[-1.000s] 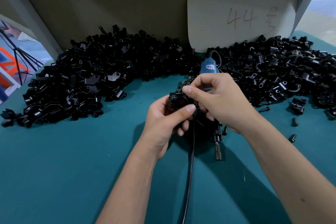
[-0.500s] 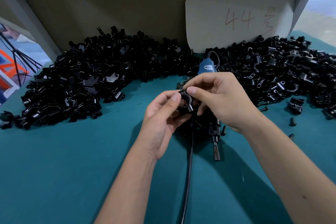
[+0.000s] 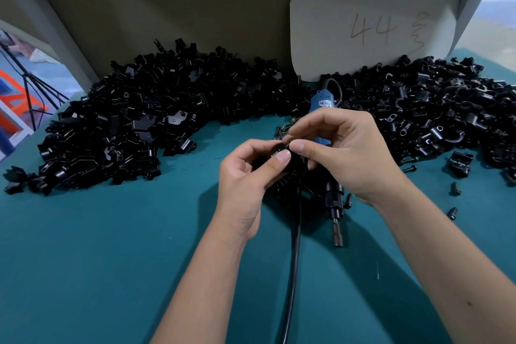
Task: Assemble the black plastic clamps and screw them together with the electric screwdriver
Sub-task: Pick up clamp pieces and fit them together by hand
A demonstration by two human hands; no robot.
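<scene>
My left hand (image 3: 248, 173) grips a small black plastic clamp (image 3: 277, 151) between thumb and fingers above the teal table. My right hand (image 3: 343, 148) pinches something tiny at the clamp's top edge with thumb and forefinger; what it holds is too small to make out. The blue electric screwdriver (image 3: 324, 103) lies on the table under my right hand, its black bit end (image 3: 336, 227) pointing toward me. Most of the clamp is hidden by my fingers.
Large heaps of black clamp parts lie at the back left (image 3: 134, 123) and back right (image 3: 427, 109). Loose black screws (image 3: 453, 188) are scattered at right. A black cable (image 3: 293, 274) runs toward me. A white card (image 3: 371, 22) marked 44 leans on the back wall.
Both hands have shifted slightly with the clamp. My left thumb now lies over the clamp's front, and my right thumb and forefinger have closed on its top edge.
</scene>
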